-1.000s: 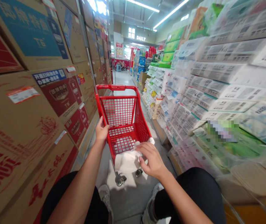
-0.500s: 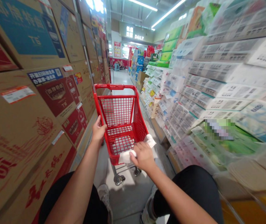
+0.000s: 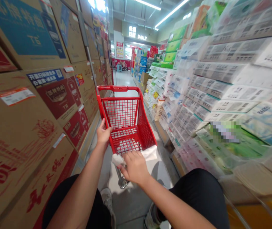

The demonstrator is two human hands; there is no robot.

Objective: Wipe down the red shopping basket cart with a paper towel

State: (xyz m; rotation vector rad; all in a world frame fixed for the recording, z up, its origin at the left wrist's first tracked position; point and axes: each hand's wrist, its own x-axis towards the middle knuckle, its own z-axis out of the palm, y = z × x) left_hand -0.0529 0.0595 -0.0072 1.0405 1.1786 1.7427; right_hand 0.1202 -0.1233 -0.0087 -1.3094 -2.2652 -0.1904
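A red plastic shopping cart (image 3: 121, 114) with grid walls stands in the aisle between my knees, its basket holding nothing visible. My left hand (image 3: 103, 133) is closed around the left rim of the basket, thumb over the edge. Over the near rim, my right hand (image 3: 134, 165) grips a white cloth (image 3: 150, 152) and presses it to the rim. One end of the cloth spreads toward the right corner; a bunched end shows left of my fingers. The near rim is mostly hidden under hand and cloth.
Stacked cardboard cartons (image 3: 61, 95) line the left side close to the cart. Along the right rise piles of plastic-wrapped tissue packs (image 3: 212, 79). A metal pole (image 3: 88, 51) stands by the cartons. Tiled floor runs toward a blue stool (image 3: 119, 67) far ahead.
My right hand has slid left along the near rim with the cloth. The cart has shifted slightly right, with my left hand still on its left rim.
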